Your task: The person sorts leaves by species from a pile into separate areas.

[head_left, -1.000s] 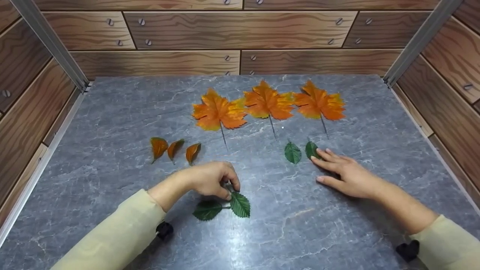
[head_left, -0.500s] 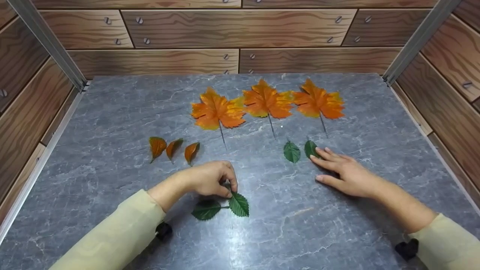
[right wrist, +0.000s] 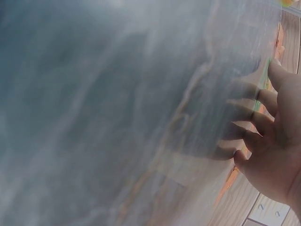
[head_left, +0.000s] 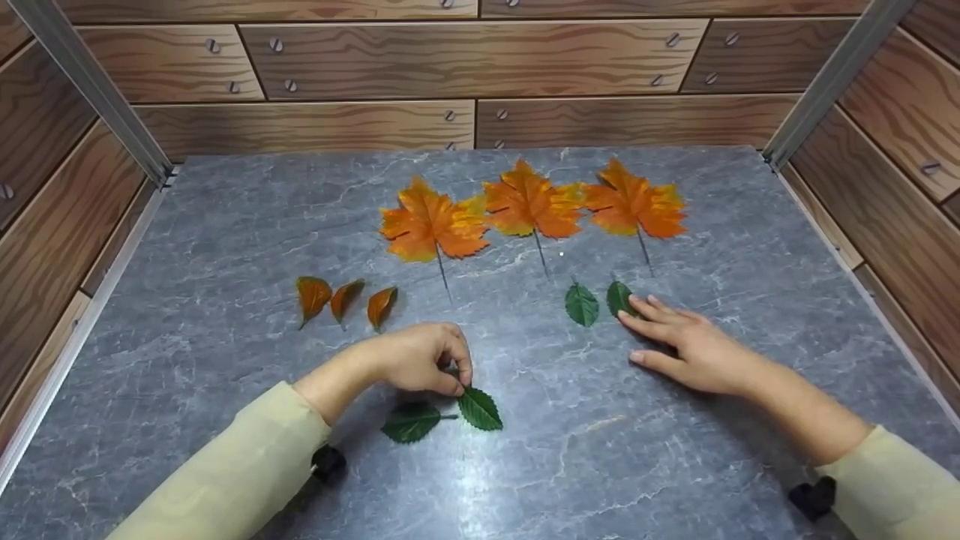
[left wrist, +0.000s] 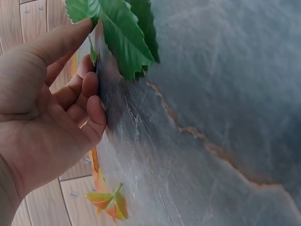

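My left hand (head_left: 424, 360) pinches a green leaf (head_left: 481, 409) at its base, between thumb and index finger. In the left wrist view, the toothed green leaf (left wrist: 124, 42) hangs from those fingertips. Just to its left, a second green leaf (head_left: 411, 422) lies with its short stem pointing at the held one. My right hand (head_left: 694, 349) is spread low over the table, its fingertips at a small green leaf (head_left: 619, 298) and hiding part of it. Another small green leaf (head_left: 582, 304) lies left of that.
Three orange maple leaves (head_left: 433, 225) with thin dark stems form a row across the back of the grey marbled table (head_left: 247, 225). Several small curled orange-brown leaves (head_left: 313, 298) lie at the left. Wood-patterned walls (head_left: 360, 60) and metal posts (head_left: 97, 97) border the table.
The leaf in my left hand has turned slightly, its tip swinging right and away from the leaf beside it. My right hand has stayed in place.
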The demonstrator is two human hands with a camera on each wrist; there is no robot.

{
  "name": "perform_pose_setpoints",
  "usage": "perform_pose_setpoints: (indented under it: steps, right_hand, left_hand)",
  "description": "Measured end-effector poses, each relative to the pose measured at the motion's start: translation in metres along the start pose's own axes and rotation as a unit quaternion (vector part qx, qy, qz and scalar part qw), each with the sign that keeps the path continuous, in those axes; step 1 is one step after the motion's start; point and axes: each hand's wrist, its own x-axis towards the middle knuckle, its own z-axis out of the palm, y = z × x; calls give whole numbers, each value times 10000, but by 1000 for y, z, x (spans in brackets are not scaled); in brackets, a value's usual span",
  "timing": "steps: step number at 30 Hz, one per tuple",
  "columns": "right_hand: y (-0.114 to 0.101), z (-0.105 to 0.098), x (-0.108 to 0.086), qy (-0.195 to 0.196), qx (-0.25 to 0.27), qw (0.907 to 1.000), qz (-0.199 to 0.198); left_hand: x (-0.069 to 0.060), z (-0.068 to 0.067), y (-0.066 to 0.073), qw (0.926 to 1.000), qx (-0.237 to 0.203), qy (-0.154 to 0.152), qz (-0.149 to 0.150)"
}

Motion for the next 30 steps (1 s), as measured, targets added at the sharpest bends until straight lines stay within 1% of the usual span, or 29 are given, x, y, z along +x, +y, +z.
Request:
perform_pose_setpoints:
  steps: [3, 6, 10, 17, 21, 25, 30]
  right_hand:
    - [1, 0, 0, 31, -21, 10000, -33]
    - [1, 1, 0, 67, -38, 10000, -48]
    - [1, 1, 0, 112, -28, 9999, -74]
    - [2, 2, 0, 82, 9, 9999, -65]
    - [2, 2, 0, 64, 18, 10000, -60]
    - [2, 1, 0, 20, 2, 10000, -24]
    - [2, 1, 0, 11, 4, 10000, -5]
  left_hand:
    - [-1, 0, 1, 9998, -205, 36, -80]
    - [-1, 0, 3, 9992, -385, 125, -66]
    - [1, -1, 7, 9980, -551, 302, -4]
    - [8, -4, 17, 9952, -731, 646, -44]
    - [11, -5, 22, 9925, -842, 881, -54]
    - [15, -6, 25, 9896, -880, 1138, 10]
    - [18, -9, 25, 9837, -1237, 1302, 110]
